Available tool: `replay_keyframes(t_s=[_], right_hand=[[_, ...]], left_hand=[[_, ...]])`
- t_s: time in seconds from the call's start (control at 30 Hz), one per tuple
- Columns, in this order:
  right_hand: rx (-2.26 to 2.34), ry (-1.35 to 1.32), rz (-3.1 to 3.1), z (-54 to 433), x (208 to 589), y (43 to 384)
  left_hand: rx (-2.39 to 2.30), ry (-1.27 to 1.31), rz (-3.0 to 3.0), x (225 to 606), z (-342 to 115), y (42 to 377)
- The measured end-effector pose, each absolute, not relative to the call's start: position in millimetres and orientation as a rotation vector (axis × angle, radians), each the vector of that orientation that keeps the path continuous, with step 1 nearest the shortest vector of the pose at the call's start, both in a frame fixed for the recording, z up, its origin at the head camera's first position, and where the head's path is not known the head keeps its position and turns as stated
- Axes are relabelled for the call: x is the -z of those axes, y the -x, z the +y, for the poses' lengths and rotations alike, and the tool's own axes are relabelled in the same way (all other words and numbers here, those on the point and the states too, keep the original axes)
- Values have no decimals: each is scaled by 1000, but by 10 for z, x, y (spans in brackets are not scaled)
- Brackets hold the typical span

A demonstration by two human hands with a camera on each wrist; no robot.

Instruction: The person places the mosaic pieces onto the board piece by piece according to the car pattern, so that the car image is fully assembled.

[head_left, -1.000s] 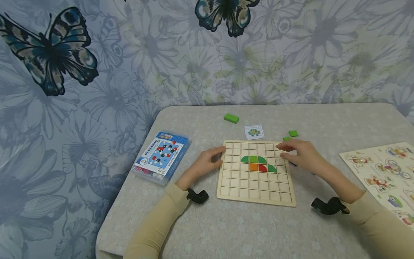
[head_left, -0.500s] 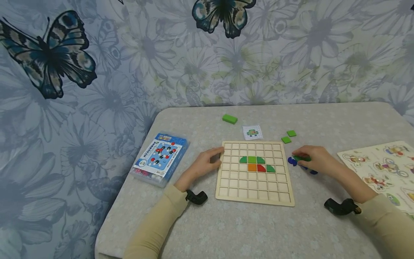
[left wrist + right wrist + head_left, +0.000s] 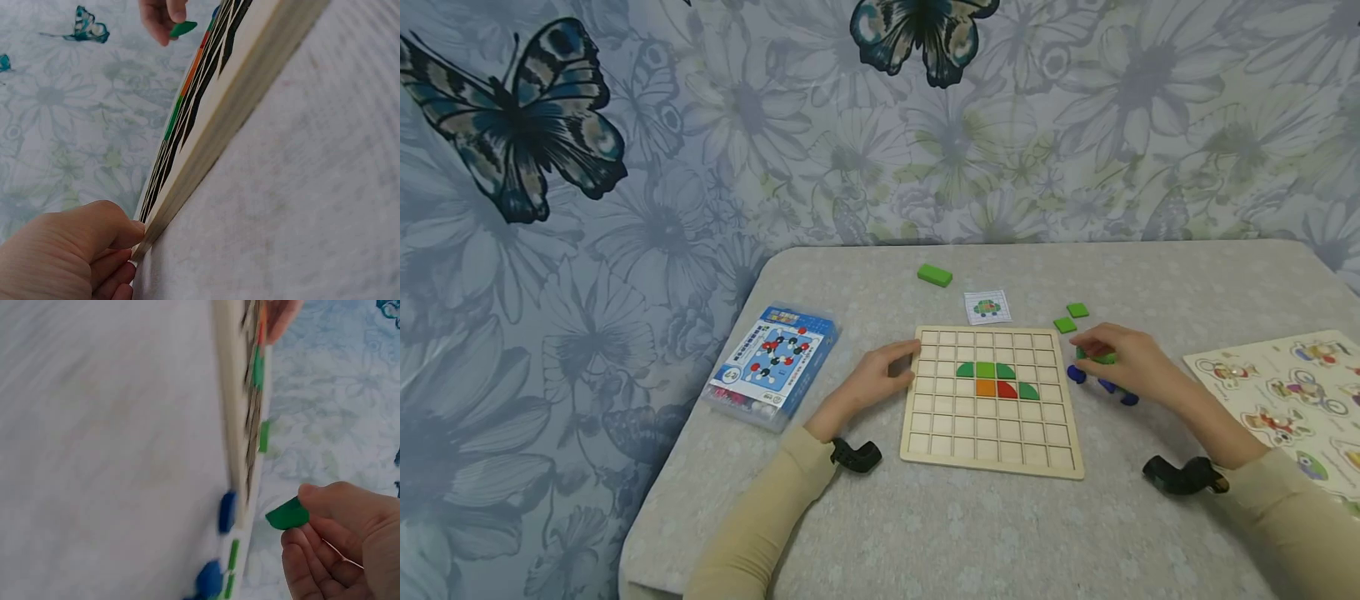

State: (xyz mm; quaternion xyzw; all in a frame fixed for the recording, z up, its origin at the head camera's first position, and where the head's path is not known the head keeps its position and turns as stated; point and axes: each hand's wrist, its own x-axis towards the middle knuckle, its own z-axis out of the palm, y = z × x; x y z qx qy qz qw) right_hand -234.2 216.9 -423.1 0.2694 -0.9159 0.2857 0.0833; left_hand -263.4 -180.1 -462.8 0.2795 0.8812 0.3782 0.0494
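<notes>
A wooden grid board (image 3: 992, 442) lies flat on the table, with green, orange and red tiles (image 3: 988, 387) in its upper middle cells. My left hand (image 3: 878, 375) holds the board's left edge; in the left wrist view the thumb (image 3: 128, 232) lies over the rim with fingers curled beneath. Off the board's right side, my right hand (image 3: 1131, 358) pinches a green quarter-circle tile (image 3: 289, 514) between thumb and fingers, raised above the table. Several blue pieces (image 3: 1077, 375) lie below that hand, partly hidden by it.
Two green square tiles (image 3: 1065, 325) sit beyond the board's far right corner. Behind the board are a small pattern card (image 3: 987, 307) and a green block (image 3: 935, 275). A blue boxed set (image 3: 775, 367) stands left, a picture board (image 3: 1232, 371) right.
My right hand has moved from the board's upper right edge to the blue pieces at the right. Since half a second ago it has risen slightly with the green tile. The left hand stays put.
</notes>
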Motion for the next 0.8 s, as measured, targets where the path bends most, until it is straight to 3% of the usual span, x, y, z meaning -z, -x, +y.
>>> replay_keyframes(t_s=[0.37,0.8], right_hand=[[-1216,-1118,-2592,1472,4044,2404],[-1359,-1150,-2566,1093,4073,2382]], left_hand=[[-1123,-868,2683,4617,-1810,2632],[-1126,-854,2680,4619,-1815,2634]])
